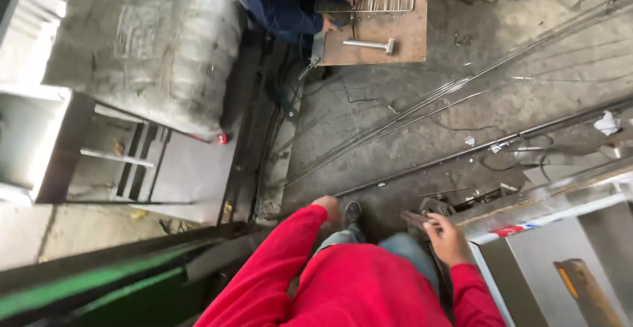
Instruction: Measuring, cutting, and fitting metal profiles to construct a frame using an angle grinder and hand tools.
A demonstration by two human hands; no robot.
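Left hand, red sleeve, is hanging beside the leg, fingers curled loosely, holding nothing, nearest the long metal rod that is lying diagonally across the concrete floor. Right hand is hovering palm down, fingers bent, just above a dark rusty metal part sitting at the edge of the grey steel desk. Contact is looking unclear.
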